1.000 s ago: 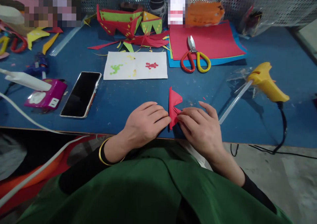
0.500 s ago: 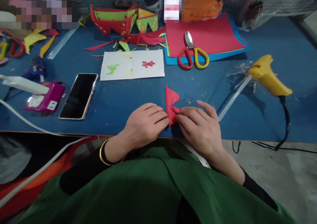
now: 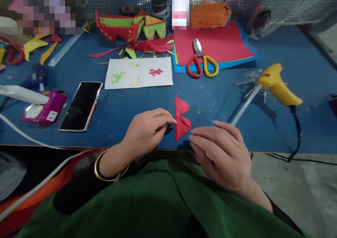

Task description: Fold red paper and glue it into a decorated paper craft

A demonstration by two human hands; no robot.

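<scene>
A small folded red paper piece (image 3: 181,108), with a straight left edge and a notch on its right side, lies on the blue table near the front edge. My left hand (image 3: 147,129) is beside it, a fingertip at its left edge, the fingers loosely bent with nothing held. To the right, my right hand (image 3: 223,152) has its fingers stretched out and holds nothing; its fingertips are close to the lower right of the paper.
Scissors (image 3: 205,58) rest on red and blue sheets (image 3: 213,43). A white card (image 3: 139,81), a phone (image 3: 81,106), a purple power socket (image 3: 55,103) and red-green paper shapes (image 3: 118,22) lie around. A yellow glue gun (image 3: 279,83) is at right.
Both hands have let go of the red paper. My right hand has moved right and down, my left slightly left. The paper now lies flat, its lower part uncovered.
</scene>
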